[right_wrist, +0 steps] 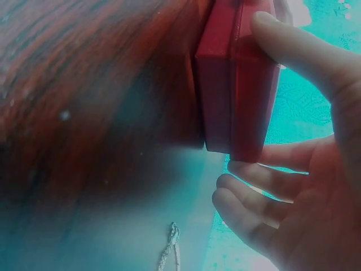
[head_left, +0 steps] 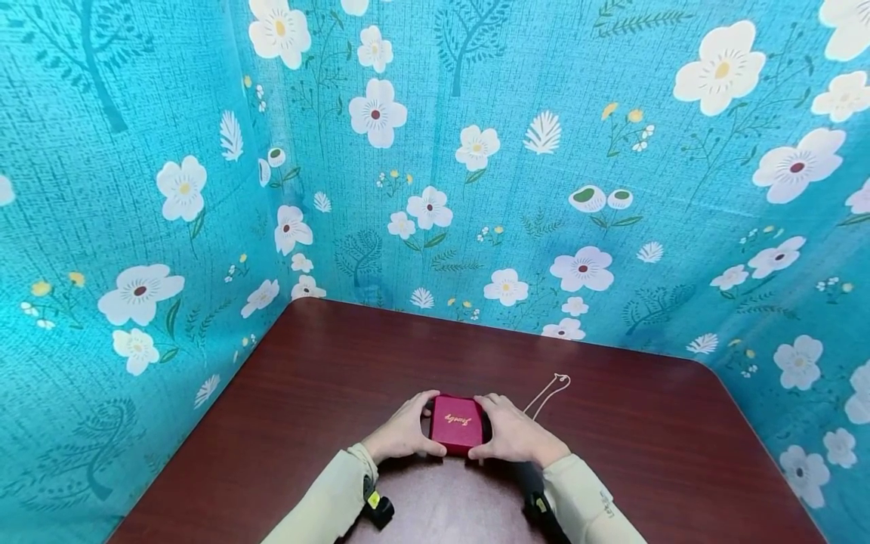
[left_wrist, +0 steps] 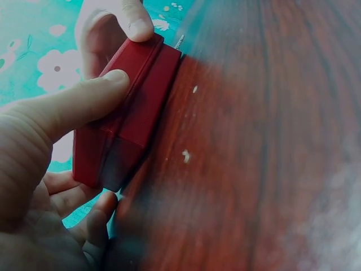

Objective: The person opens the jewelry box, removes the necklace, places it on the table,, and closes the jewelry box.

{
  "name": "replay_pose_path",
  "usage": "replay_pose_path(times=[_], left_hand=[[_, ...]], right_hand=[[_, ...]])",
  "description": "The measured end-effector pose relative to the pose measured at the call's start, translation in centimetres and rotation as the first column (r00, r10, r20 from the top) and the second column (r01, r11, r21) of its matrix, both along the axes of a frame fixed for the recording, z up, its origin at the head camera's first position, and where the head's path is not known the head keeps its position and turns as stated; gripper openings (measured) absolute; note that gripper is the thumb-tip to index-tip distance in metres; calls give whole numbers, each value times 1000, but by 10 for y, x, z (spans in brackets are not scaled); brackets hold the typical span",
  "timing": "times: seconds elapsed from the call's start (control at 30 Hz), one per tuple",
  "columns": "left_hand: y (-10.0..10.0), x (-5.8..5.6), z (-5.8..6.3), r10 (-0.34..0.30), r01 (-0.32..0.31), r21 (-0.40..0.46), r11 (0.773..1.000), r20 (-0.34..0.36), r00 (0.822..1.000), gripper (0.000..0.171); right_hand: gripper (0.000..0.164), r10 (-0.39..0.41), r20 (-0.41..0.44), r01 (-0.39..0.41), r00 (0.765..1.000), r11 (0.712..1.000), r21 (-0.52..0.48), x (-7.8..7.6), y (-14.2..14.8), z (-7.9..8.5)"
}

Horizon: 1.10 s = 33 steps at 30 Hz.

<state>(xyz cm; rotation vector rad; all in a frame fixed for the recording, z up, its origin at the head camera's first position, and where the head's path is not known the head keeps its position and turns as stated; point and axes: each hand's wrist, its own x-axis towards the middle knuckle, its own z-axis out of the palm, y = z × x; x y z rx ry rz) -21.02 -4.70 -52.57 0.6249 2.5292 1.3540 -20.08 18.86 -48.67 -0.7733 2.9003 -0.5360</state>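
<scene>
A small red jewelry box [head_left: 457, 421] with gold lettering on its lid sits on the table, its lid closed. My left hand [head_left: 406, 432] grips the left side of the box, thumb at the near edge and fingers toward the far side. Likewise, my right hand [head_left: 513, 434] holds the right side, with its thumb [right_wrist: 282, 42] on the lid's near edge. The left wrist view shows the seam between lid and base of the box [left_wrist: 146, 107]. Just beyond my right hand lies a thin silvery chain necklace [head_left: 563, 376], partly hidden by that hand.
The dark reddish-brown wooden table [head_left: 367, 340] has rounded far corners. A turquoise floral cloth [head_left: 435, 151] hangs behind it and along both sides. Dark wrist-worn devices sit at both sleeves [head_left: 326, 491].
</scene>
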Motion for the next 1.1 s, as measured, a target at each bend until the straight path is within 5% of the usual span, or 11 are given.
replay_pose_path(times=[1.1], left_hand=[[0,-1,-1,-6,6,-27,1000,0,1000,97]], right_hand=[[92,7,-9,-7,1000,1000,10,-2,1,-4]])
